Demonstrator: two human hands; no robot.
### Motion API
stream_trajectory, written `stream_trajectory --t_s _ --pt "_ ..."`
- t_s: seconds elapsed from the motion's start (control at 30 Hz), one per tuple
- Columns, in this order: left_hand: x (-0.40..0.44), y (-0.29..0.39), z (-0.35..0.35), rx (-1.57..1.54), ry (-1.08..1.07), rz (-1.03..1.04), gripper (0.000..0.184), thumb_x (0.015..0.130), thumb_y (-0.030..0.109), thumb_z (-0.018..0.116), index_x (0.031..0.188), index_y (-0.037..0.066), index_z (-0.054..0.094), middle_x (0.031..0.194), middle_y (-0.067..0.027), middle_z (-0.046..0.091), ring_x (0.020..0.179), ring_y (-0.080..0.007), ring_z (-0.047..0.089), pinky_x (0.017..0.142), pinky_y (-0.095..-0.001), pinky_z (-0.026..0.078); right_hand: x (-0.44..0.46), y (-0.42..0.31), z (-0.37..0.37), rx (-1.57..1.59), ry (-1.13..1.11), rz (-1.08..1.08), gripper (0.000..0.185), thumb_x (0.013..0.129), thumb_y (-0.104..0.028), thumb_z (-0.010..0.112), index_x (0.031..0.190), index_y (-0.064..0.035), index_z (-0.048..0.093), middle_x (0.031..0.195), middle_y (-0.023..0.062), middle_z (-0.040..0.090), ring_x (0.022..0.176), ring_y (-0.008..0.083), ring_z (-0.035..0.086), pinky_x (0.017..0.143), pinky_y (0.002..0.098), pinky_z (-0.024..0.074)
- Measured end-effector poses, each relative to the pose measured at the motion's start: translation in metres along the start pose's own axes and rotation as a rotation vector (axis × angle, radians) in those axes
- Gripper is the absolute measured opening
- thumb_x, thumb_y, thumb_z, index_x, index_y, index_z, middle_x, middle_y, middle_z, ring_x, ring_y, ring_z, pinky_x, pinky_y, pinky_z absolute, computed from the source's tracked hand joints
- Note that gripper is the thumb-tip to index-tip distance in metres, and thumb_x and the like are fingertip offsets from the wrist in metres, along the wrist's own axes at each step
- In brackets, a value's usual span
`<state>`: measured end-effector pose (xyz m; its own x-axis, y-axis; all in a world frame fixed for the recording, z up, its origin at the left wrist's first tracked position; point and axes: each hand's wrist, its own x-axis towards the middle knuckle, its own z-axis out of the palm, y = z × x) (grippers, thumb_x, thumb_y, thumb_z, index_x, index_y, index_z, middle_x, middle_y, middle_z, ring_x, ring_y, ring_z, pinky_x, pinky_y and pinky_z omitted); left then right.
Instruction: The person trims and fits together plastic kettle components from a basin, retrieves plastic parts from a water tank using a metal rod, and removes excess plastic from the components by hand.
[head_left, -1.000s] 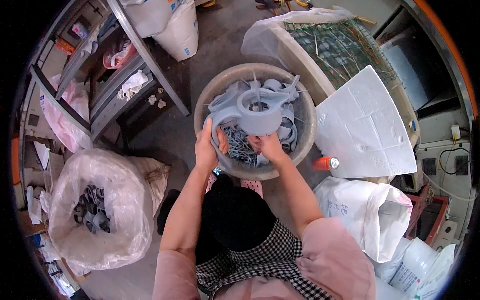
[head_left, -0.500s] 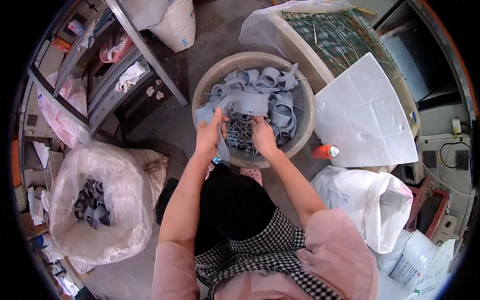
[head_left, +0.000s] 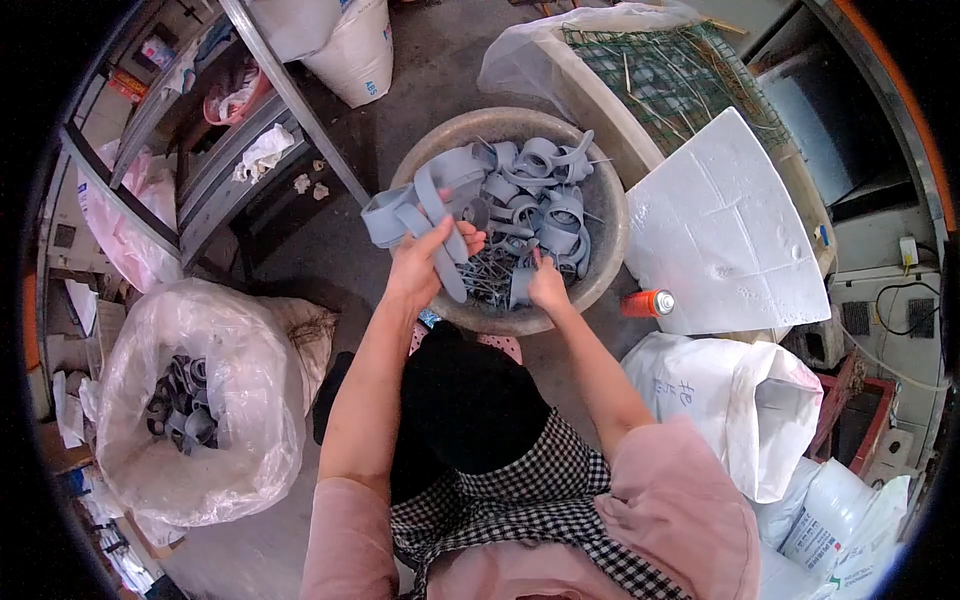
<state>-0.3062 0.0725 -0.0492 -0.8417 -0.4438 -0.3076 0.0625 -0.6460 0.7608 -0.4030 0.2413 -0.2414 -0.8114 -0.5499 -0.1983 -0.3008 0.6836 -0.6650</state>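
A round tub (head_left: 612,240) stands on the floor before me, holding many grey plastic parts (head_left: 563,215) and a heap of thin grey sticks (head_left: 480,275). Over the tub's left rim my left hand (head_left: 425,262) grips a grey part with curved bands (head_left: 385,218), its fingers partly round one band. My right hand (head_left: 546,285), at the lower right inside the tub, is closed on a small tool with reddish handles (head_left: 536,256), mostly hidden by the fingers.
A plastic-lined sack (head_left: 240,420) with grey parts stands at the left, below a metal frame (head_left: 300,105). To the right are a white foam sheet (head_left: 720,230), an orange can (head_left: 648,304), a white sack (head_left: 700,395) and a netted trough (head_left: 610,110).
My left hand has turned and moved the grey part leftwards to the tub's rim. My right hand has come away from the part, slightly right and down, and the tool now shows.
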Motion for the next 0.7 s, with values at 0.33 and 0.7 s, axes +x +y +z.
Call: stream_trajectory --t_s 0.33,0.7 --pt "-0.009 -0.002 -0.010 0.423 -0.222 0.059 0.034 0.090 0.016 0.053 0.121 0.004 0.045 0.082 -0.0068 0.058 0.069 -0.0150 0.056 0.063 -0.0286 0.046 0.002 -0.109 -0.052 1.047 -0.077 -0.127 0.040 0.091 -0.035 0.049 0.097 0.0018 0.062 0.081 0.0096 0.060 0.077 0.0189 0.055 0.073 0.0295 0.0432" --pt "-0.067 0.055 -0.021 0.577 0.466 0.326 0.036 0.093 0.034 0.049 0.080 0.001 0.052 0.055 -0.0024 0.048 0.043 -0.0105 0.045 0.039 -0.0242 0.037 -0.021 -0.189 -0.100 1.136 0.126 -0.101 0.044 0.098 -0.039 0.029 0.080 -0.0024 0.046 0.056 0.0060 0.052 0.047 0.0156 0.050 0.046 0.0289 0.0415"
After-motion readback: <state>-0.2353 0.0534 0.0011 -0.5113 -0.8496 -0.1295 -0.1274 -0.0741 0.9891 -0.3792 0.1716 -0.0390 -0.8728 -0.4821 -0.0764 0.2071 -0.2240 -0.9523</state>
